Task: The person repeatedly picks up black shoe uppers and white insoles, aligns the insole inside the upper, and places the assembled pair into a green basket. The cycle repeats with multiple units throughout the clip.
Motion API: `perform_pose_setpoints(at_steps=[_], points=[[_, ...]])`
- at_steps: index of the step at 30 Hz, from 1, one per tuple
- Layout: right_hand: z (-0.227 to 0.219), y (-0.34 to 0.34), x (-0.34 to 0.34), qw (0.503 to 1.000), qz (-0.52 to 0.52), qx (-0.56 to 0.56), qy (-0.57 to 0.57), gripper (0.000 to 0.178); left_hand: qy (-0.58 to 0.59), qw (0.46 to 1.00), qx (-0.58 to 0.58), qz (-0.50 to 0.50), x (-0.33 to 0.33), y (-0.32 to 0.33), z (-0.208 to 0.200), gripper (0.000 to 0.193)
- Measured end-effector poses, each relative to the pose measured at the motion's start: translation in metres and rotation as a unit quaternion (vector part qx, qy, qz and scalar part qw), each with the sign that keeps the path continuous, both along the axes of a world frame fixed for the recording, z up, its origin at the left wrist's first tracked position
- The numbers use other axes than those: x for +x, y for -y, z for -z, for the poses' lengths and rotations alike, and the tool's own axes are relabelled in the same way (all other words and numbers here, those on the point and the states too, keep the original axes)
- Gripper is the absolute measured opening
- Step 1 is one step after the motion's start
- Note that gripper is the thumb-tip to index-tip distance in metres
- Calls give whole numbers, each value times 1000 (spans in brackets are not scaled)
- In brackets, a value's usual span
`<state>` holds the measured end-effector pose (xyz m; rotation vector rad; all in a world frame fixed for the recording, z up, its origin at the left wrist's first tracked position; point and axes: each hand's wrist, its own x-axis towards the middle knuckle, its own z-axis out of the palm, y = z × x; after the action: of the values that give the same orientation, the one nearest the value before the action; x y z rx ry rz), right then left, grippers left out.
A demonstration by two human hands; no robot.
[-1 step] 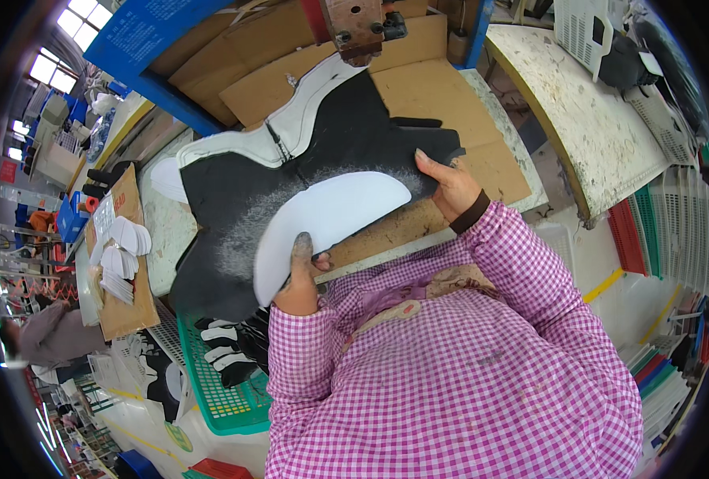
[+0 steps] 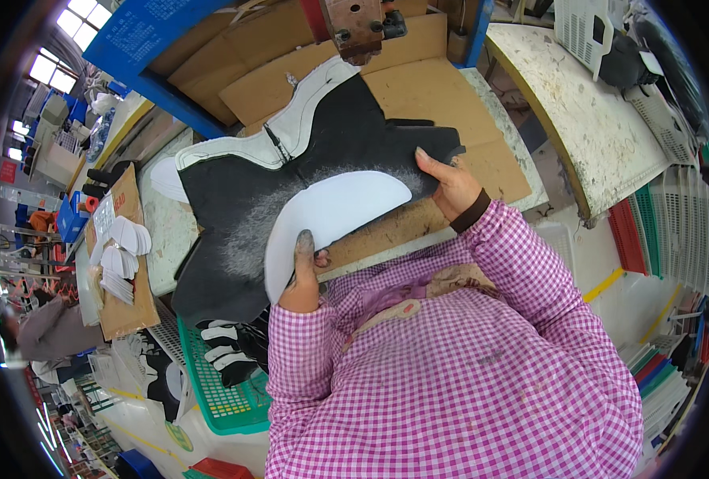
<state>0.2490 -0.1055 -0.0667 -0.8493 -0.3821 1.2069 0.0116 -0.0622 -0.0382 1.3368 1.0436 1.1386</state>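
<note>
A flat black shoe upper (image 2: 326,136), with white lining along its stitched top edge, is spread out before me. Across its roughened near edge lies a curved white stiffener piece (image 2: 334,209). My left hand (image 2: 303,275) is closed on the near left end of that stiffener, thumb on top and the other fingers mostly hidden beneath. At the far right, my right hand (image 2: 451,185) pinches the black upper's end between its thumb and the fingers underneath. The metal press head (image 2: 356,32) hangs just beyond the upper's top edge.
Brown cardboard (image 2: 482,120) covers the worktable within a blue frame (image 2: 143,52). White cut pieces (image 2: 119,259) are stacked on the left. A green basket (image 2: 227,411) of black-and-white parts stands below left. Another table (image 2: 578,104) and several plastic baskets (image 2: 669,227) are at the right.
The white stiffener's left end has shifted slightly right with my left hand's grip. The black upper has moved a little left. My right hand keeps its place.
</note>
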Motion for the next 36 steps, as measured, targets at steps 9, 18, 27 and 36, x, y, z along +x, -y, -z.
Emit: perform_pose_setpoints(at_steps=[9, 18, 27, 36], points=[[24, 3, -7, 959, -180, 147, -162, 56, 82, 996, 15, -25, 11, -9, 33, 26], [44, -1, -57, 967, -141, 169, -128, 45, 216, 971, -98, -26, 45, 5, 29, 28], [25, -4, -67, 995, 40, -70, -58, 28, 200, 967, -156, -9, 57, 15, 53, 27], [33, 1, -70, 992, 48, -82, 88, 31, 166, 977, -110, -76, 27, 10, 58, 36]])
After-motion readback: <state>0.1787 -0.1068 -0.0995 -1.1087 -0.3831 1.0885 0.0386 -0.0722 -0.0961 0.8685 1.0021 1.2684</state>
